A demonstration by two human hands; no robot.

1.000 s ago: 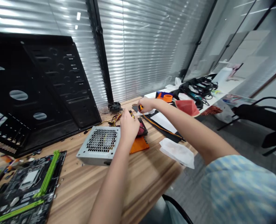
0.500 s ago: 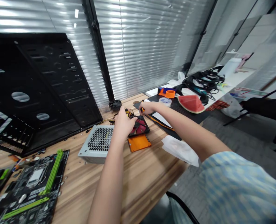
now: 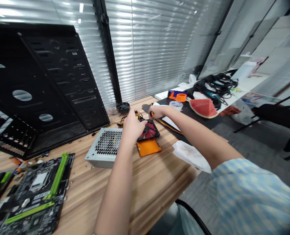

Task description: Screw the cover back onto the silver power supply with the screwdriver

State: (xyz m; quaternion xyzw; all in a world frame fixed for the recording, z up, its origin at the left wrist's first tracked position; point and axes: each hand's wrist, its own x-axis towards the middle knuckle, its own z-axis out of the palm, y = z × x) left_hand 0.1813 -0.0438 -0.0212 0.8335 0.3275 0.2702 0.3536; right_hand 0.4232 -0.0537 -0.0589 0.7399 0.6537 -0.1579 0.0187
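Observation:
My left hand (image 3: pixel 134 126) is closed at the bundle of black and yellow cables (image 3: pixel 140 117), beside the red-bladed black fan (image 3: pixel 150 130); what its fingers grip is hidden. An orange plate (image 3: pixel 148 148) lies just in front of the fan. Left of the hand stands the grey power supply (image 3: pixel 108 143) with its honeycomb grille. Over the far edge of the black mat, my right hand (image 3: pixel 157 112) is wrapped round a small orange and black tool (image 3: pixel 151 114). An orange and black strip (image 3: pixel 170 128) runs from below that hand toward the right.
A black computer case (image 3: pixel 61 81) stands at the left, behind a motherboard (image 3: pixel 39 189) with green slots. A small black fan (image 3: pixel 122 107) sits near the window. White tissue (image 3: pixel 191 156) lies at the table's right edge. Tape rolls (image 3: pixel 181 97) and a watermelon-shaped object (image 3: pixel 203 108) are farther right.
The whole view has shifted slightly, so things sit a little farther right. Both hands keep almost the same places beside the fan and over the mat.

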